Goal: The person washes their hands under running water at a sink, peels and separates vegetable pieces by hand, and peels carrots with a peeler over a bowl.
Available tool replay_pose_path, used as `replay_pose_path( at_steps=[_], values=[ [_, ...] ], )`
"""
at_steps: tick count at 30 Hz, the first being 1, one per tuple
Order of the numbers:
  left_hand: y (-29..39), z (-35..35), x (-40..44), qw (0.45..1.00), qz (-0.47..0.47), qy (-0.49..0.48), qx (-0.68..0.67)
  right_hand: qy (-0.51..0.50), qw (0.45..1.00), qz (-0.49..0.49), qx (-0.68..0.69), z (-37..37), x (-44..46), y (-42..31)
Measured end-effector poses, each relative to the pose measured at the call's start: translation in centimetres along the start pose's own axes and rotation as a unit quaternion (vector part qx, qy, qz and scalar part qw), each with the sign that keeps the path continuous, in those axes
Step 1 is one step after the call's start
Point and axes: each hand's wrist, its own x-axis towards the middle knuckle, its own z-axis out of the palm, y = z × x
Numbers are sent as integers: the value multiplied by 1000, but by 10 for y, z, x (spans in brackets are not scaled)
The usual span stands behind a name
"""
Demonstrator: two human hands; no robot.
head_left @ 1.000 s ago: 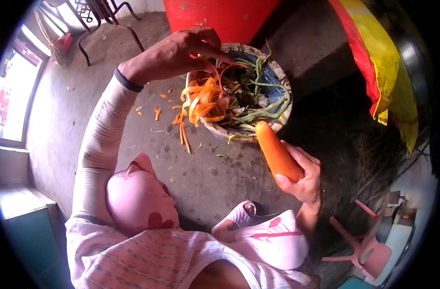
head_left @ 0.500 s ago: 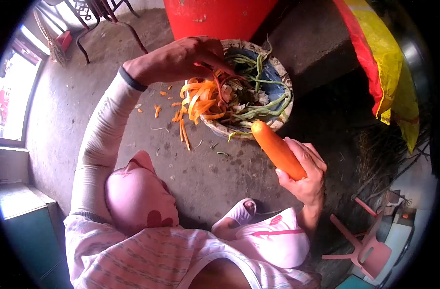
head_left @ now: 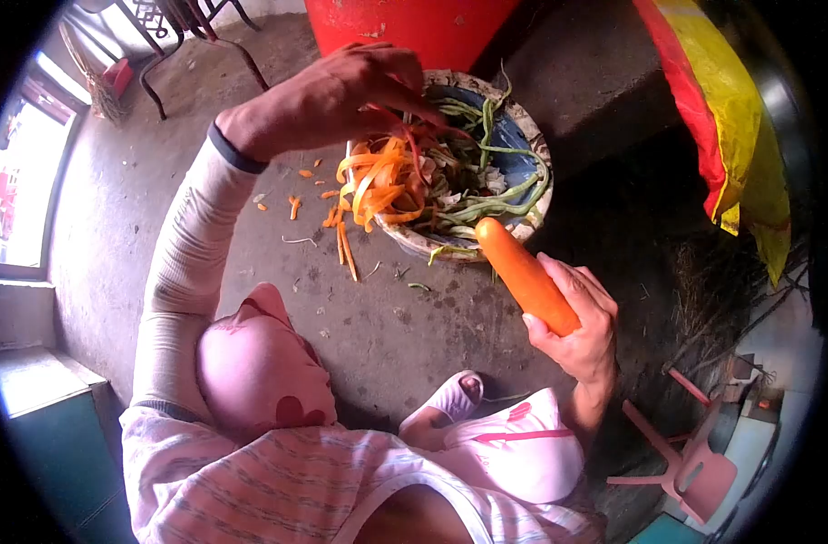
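"First, at left: grip?"

"Closed, seemingly, around a thin, curved red tool (head_left: 415, 156): bare left hand (head_left: 346, 98), over the far-left rim. Cannot tell how tightly."

"Step in hand?"

"Peeling, judging by long, curling orange strips (head_left: 375, 189) at the round, mottled-rimmed, blue-lined basin (head_left: 531, 133). Next, presumably: calls for tool against surface, steady hold opposite."

"Farther right?"

"Smooth, elongated orange carrot (head_left: 527, 278), near rim just beyond. Slanting, along its long axis, lower right to upper left; pointing, rounded end first, basinward. Gripped around the lower end: bare right hand (head_left: 584, 319)."
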Motion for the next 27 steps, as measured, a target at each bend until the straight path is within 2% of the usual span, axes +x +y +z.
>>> replay_pose_path(
  at_steps=[3,4,5,7,11,14,18,24,27],
  values=[
    [5,-2,-7,995,-81,-14,-58,13,998,12,60,3,-6,12],
    [9,1,-7,993,-80,4,-84,18,996,16,85,6,-9,18],
    [11,2,-7,994,-64,16,-89,11,973,76,216,11,-13,24],
    [15,2,-2,994,-22,37,-104,5,868,191,458,24,-25,31],
    [36,0,9,980,-66,67,-178,12,619,166,768,57,-24,24],
    [38,11,15,982,-57,118,-137,36,540,120,832,72,-28,19],
    [37,16,20,985,-35,121,-120,-29,462,43,885,90,-32,38],
    [36,34,30,984,20,163,-72,-91,444,43,890,104,-32,49],
    [32,35,30,990,48,119,-63,-114,422,63,897,103,-32,44]
  ],
)
